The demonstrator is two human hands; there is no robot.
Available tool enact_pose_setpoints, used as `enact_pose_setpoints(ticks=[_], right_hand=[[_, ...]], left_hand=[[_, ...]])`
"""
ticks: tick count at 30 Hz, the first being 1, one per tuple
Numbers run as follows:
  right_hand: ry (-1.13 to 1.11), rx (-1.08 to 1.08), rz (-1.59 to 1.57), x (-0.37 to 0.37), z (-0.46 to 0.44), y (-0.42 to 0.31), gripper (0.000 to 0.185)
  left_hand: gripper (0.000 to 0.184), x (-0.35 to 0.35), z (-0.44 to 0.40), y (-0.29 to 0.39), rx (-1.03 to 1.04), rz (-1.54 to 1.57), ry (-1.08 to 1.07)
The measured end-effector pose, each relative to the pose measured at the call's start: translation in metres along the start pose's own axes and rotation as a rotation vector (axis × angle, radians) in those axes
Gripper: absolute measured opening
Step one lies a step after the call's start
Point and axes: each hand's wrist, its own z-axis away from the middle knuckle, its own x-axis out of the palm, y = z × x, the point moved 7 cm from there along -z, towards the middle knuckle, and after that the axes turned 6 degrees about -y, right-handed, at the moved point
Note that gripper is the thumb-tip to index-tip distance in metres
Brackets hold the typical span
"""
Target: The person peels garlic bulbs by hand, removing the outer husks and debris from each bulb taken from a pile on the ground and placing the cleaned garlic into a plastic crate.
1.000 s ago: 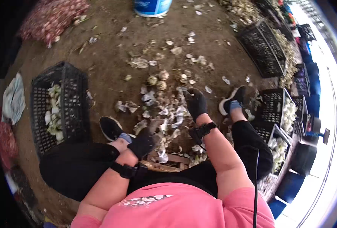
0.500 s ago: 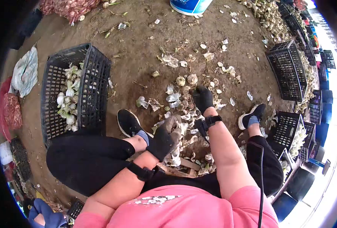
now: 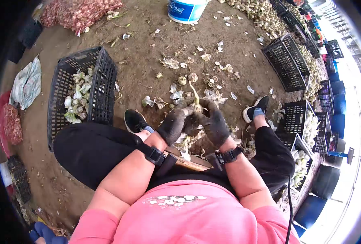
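Both hands wear dark gloves and meet in front of me, above peels littering the floor. Between their fingertips is a garlic bulb (image 3: 197, 106) with a long pale stem (image 3: 194, 92) pointing up and away from me. My left hand (image 3: 175, 123) closes on it from the left, and my right hand (image 3: 213, 122) closes on it from the right. Loose garlic bulbs (image 3: 182, 80) lie on the soil just beyond. Beneath my wrists a piece of wood (image 3: 188, 162) shows partly.
A black crate (image 3: 103, 87) holding garlic stands at the left. Another crate (image 3: 288, 63) is tilted at the upper right, with garlic-filled crates (image 3: 292, 118) below it. A white-and-blue bucket (image 3: 185, 12), a red net sack (image 3: 80, 14) and a pale bag (image 3: 26, 84) lie around.
My hands have come together, and a stemmed garlic bulb now shows between them. My right hand has moved inward from the floor bulbs. The camera view has shifted.
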Motion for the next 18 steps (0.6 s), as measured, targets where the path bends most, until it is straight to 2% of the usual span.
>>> enact_pose_setpoints(ticks=[1,2,4,6,8,9,10,11,12,14,16,18], right_hand=[[0.038,0.032,-0.014,-0.002,0.000,0.009,0.036],[0.042,0.029,-0.009,-0.006,0.004,0.014,0.036],[0.065,-0.083,0.394,-0.004,0.009,-0.019,0.036],[0.053,-0.137,0.459,0.001,0.012,-0.047,0.041],[0.060,-0.314,0.664,0.008,0.014,-0.077,0.043],[0.063,-0.208,0.632,0.002,0.015,-0.061,0.042],[0.061,-0.207,0.634,-0.003,0.014,-0.048,0.042],[0.074,-0.083,0.444,-0.014,0.010,-0.024,0.044],[0.088,0.041,0.254,-0.019,0.008,-0.017,0.045],[0.083,0.066,0.370,-0.024,0.013,-0.027,0.047],[0.070,-0.140,0.581,-0.018,0.017,-0.043,0.048],[0.051,-0.200,0.686,-0.010,0.017,-0.048,0.048]], left_hand=[[0.028,-0.002,-0.001,0.003,0.014,-0.427,0.031],[0.019,-0.009,0.001,0.005,0.070,-0.440,0.188],[0.016,-0.010,0.005,0.022,0.209,-0.486,0.269],[0.016,0.001,0.008,0.029,0.231,-0.511,0.204],[0.015,0.009,0.010,0.043,0.259,-0.537,0.139],[0.015,0.009,0.011,0.042,0.136,-0.452,0.128],[0.016,0.010,0.012,0.039,0.014,-0.365,0.114],[0.017,0.017,0.016,0.053,0.127,-0.582,0.126],[0.021,0.024,0.016,0.060,0.312,-0.602,0.085],[0.024,0.017,0.009,0.042,0.108,-0.518,0.034],[0.026,0.018,0.009,0.035,0.121,-0.417,0.079],[0.028,0.010,0.006,0.029,0.140,-0.318,0.132]])
